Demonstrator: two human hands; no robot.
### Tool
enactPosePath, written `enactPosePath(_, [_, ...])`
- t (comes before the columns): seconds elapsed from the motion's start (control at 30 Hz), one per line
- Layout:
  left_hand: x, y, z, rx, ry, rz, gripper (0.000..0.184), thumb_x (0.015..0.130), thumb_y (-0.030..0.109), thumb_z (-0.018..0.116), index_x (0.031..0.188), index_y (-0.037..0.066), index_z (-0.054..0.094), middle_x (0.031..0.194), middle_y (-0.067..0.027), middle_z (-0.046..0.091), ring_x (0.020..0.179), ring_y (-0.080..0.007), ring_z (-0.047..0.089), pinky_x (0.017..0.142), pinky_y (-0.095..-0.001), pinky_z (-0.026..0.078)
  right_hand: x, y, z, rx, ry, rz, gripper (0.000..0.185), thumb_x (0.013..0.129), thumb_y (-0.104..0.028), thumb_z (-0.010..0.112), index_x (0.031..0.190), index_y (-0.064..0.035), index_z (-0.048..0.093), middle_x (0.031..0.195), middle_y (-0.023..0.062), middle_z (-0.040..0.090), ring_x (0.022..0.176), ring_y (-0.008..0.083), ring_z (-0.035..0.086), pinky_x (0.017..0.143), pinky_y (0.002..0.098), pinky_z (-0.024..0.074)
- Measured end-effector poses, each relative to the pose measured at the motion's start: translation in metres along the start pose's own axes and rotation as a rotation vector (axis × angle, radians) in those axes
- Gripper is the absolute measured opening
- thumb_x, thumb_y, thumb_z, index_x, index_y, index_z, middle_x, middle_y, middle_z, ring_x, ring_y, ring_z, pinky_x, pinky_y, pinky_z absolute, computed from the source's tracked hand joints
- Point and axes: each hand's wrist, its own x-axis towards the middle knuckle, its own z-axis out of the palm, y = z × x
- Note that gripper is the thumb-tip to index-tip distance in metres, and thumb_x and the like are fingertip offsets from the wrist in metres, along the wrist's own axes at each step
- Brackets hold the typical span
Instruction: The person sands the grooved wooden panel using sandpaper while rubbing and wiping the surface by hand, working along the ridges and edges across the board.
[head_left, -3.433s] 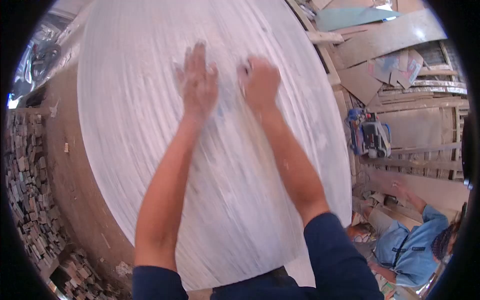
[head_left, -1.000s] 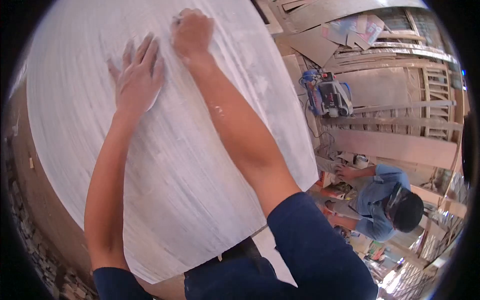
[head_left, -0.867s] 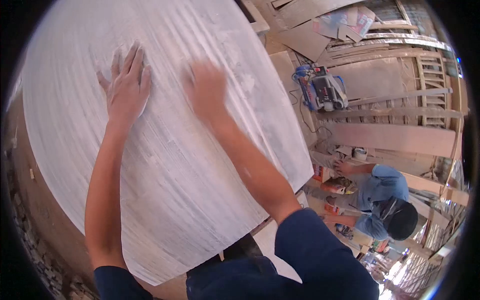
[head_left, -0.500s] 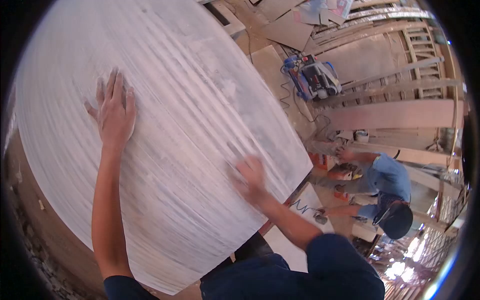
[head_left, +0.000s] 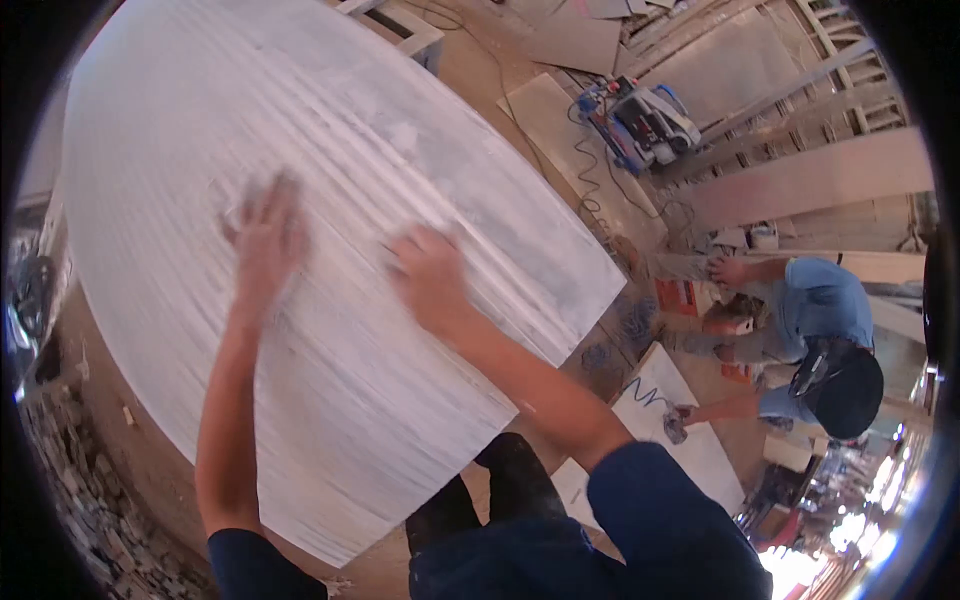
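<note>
The left hand (head_left: 267,248) was open, blurred, on or just above the white-streaked panel (head_left: 345,400) at left and centre; the right hand (head_left: 428,272) was curled closed over it, contents unclear. At right, near a co-worker (head_left: 825,300), were an orange-and-white container (head_left: 677,296) and small pail (head_left: 763,238), contents indiscernible

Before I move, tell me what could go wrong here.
The left hand and right hand are bare on the streaked white panel; roughness could scrape them.
The coiled cord on the floor beyond the panel's edge might snag a foot.
The co-worker is low near the panel's corner; shifting it could bump them.
</note>
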Motion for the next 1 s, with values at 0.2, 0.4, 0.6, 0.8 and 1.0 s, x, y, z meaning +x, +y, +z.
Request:
enactPosePath(0.2, [-0.121, 0.170, -0.037, -0.215, -0.086, 0.191, 0.055, 0.090, 0.032, 0.055, 0.142, 0.016, 0.051, 0.158, -0.0057, 0.034, 0.148, -0.0342, 0.022, 0.113, -0.0672, -0.001, -0.156, 0.023, -0.097, -0.014, 0.030, 0.069, 0.018, 0.074, -0.008, 0.073, 0.090, -0.0073, 0.063, 0.083, 0.0087, 0.055, 0.079, 0.0284, 0.056, 0.073, 0.0409, 0.0386])
enactPosePath(0.4, [-0.190, 0.255, -0.058, -0.423, -0.159, 0.238, 0.055, 0.089, 0.034, 0.057, 0.141, 0.015, 0.052, 0.156, -0.0055, 0.036, 0.145, -0.0365, 0.028, 0.111, -0.0698, 0.003, -0.201, 0.029, -0.120, -0.045, 0.056, 0.095, 0.017, 0.074, -0.007, 0.074, 0.087, -0.0070, 0.063, 0.078, 0.0084, 0.054, 0.076, 0.0296, 0.055, 0.073, 0.0402, 0.0396])
enactPosePath(0.6, [-0.145, 0.191, -0.039, -0.302, -0.130, 0.268, 0.054, 0.088, 0.030, 0.059, 0.141, 0.019, 0.052, 0.152, -0.0045, 0.040, 0.143, -0.0354, 0.030, 0.110, -0.0698, 0.007, -0.210, 0.026, -0.130, -0.056, 0.061, 0.097, 0.018, 0.073, -0.005, 0.075, 0.086, -0.0065, 0.064, 0.077, 0.0085, 0.054, 0.075, 0.0296, 0.055, 0.074, 0.0406, 0.0405])
enactPosePath(0.8, [-0.041, 0.067, -0.021, -0.219, 0.005, 0.178, 0.049, 0.093, 0.025, 0.055, 0.141, 0.021, 0.052, 0.152, -0.0019, 0.042, 0.144, -0.0345, 0.028, 0.113, -0.0662, 0.002, -0.183, 0.030, -0.108, -0.086, -0.015, 0.074, 0.018, 0.073, -0.005, 0.074, 0.087, -0.0056, 0.064, 0.078, 0.0092, 0.054, 0.077, 0.0297, 0.055, 0.074, 0.0411, 0.0390])
enactPosePath(1.0, [0.066, -0.065, 0.002, -0.145, 0.104, 0.063, 0.043, 0.098, 0.026, 0.048, 0.140, 0.021, 0.052, 0.152, -0.0007, 0.042, 0.145, -0.0321, 0.028, 0.115, -0.0641, 0.004, -0.013, 0.003, -0.018, -0.042, 0.035, -0.058, 0.012, 0.077, -0.006, 0.071, 0.085, -0.0060, 0.062, 0.076, 0.0101, 0.051, 0.077, 0.0303, 0.054, 0.073, 0.0422, 0.0370])
